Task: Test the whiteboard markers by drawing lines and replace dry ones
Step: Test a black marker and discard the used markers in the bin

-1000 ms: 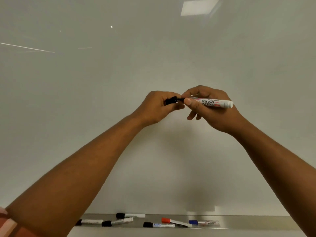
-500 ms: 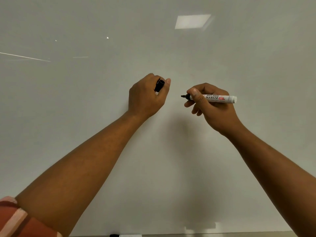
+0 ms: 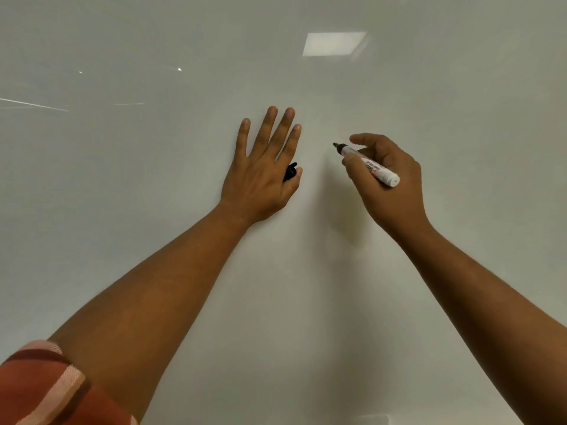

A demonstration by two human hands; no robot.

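Note:
The whiteboard [image 3: 306, 302] fills the head view and shows no drawn line near the hands. My left hand [image 3: 260, 179] lies flat against it with its fingers straight and spread, and the thumb pins a black marker cap [image 3: 290, 172] against the side of the hand. To the right, my right hand [image 3: 392, 194] grips an uncapped white-barrelled whiteboard marker [image 3: 372, 168]. Its black tip points up and left, close to the board. I cannot tell if the tip touches the surface.
A ceiling light reflection [image 3: 334, 43] shows at the top of the board, and faint white streaks [image 3: 33, 104] lie at the far left. A striped red sleeve [image 3: 40, 391] is at the bottom left corner. The marker tray is out of frame.
The cap came off the marker and the hands parted. My left hand went from a fist round the cap to lying flat on the board. The view tilted up, so the tray dropped out of sight.

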